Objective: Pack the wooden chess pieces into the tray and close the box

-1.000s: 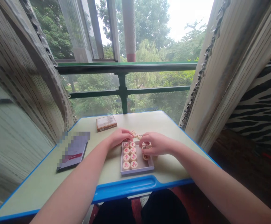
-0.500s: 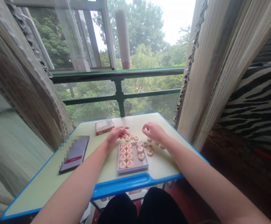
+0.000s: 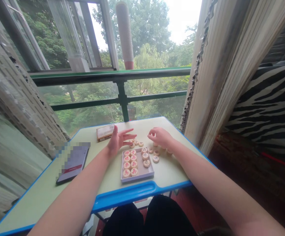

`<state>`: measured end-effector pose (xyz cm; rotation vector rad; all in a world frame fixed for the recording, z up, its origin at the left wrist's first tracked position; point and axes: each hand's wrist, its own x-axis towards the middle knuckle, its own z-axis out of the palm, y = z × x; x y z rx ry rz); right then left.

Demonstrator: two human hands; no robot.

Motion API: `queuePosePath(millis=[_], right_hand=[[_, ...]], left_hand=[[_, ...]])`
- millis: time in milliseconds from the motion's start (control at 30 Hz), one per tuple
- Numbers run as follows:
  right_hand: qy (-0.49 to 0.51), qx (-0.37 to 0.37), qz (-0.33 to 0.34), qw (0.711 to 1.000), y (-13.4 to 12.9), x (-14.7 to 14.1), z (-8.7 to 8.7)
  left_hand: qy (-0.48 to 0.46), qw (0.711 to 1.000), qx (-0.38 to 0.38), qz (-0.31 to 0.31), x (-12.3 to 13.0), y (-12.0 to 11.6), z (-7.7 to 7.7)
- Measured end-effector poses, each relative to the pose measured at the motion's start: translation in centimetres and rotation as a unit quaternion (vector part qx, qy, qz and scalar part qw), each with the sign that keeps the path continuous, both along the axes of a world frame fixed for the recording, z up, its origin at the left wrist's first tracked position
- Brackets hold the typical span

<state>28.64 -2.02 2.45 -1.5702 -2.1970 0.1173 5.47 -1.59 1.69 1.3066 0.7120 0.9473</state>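
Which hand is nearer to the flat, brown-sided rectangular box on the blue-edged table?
The left. The left hand is spread open just right of the box, overlapping its right end in view; the right hand is farther right, clearly apart from it.

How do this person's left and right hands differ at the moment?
The left hand is spread open, while the right hand is curled in. In this view the left hand overlaps the brown box; the right hand is well apart from it. The left hand looks empty, but whether the right hand holds anything is hidden. Both are bare and beyond the tray.
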Motion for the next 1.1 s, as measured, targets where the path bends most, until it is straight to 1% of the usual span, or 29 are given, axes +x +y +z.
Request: queuePosePath(millis=[67,133,233,300,400,500,600,733,800,867,933,967,1033,1100], right_hand=[[0.009,0.000,-0.007,1.000,0.2,0.4,0.2],[0.025,0.006,-0.026,0.999,0.4,0.9,0.4],[0.045,0.012,-0.051,0.998,0.8,1.9,0.6],[0.052,0.017,-0.051,0.997,1.1,2.3,0.4],[0.045,0.019,-0.036,0.998,1.4,2.1,-0.2],[0.020,-0.007,-0.023,1.000,1.4,1.6,-0.7],[0.019,-0.017,-0.028,0.999,1.4,1.6,-0.8],[0.023,-0.012,-0.036,0.999,1.6,1.8,-0.9],[0.015,-0.017,-0.036,0.999,1.6,1.8,-1.1],[0.015,-0.023,-0.031,0.999,1.5,1.6,-1.0],[0.030,-0.037,-0.024,0.999,1.2,1.6,-0.2],[0.037,-0.053,-0.020,0.998,0.9,1.6,0.5],[0.035,-0.103,-0.009,0.994,0.2,1.7,2.3],[-0.015,-0.167,0.023,0.986,-0.6,1.7,4.1]], left_hand=[[-0.001,1.000,-0.004,-0.006,0.0,-0.1,0.1],[-0.001,1.000,0.005,0.001,-0.1,-0.2,0.3],[-0.020,1.000,0.012,-0.004,-0.3,-0.3,0.6],[-0.048,0.999,0.000,-0.023,-0.4,-0.3,0.7],[-0.094,0.993,-0.038,-0.066,-0.6,-0.3,0.8],[-0.120,0.988,-0.047,-0.091,-0.7,-0.3,0.7],[-0.134,0.986,-0.038,-0.091,-1.0,-0.2,0.7],[-0.142,0.984,-0.049,-0.090,-1.5,-0.1,1.1],[-0.123,0.989,-0.038,-0.066,-1.5,0.0,1.2],[-0.104,0.994,-0.013,-0.024,-1.4,0.0,1.1],[-0.097,0.995,0.000,0.007,-1.2,0.1,0.9],[-0.097,0.995,-0.002,0.009,-1.2,0.1,0.8],[-0.100,0.995,-0.015,-0.008,-1.0,0.1,0.7],[-0.102,0.994,-0.021,-0.029,-0.9,0.1,0.5]])
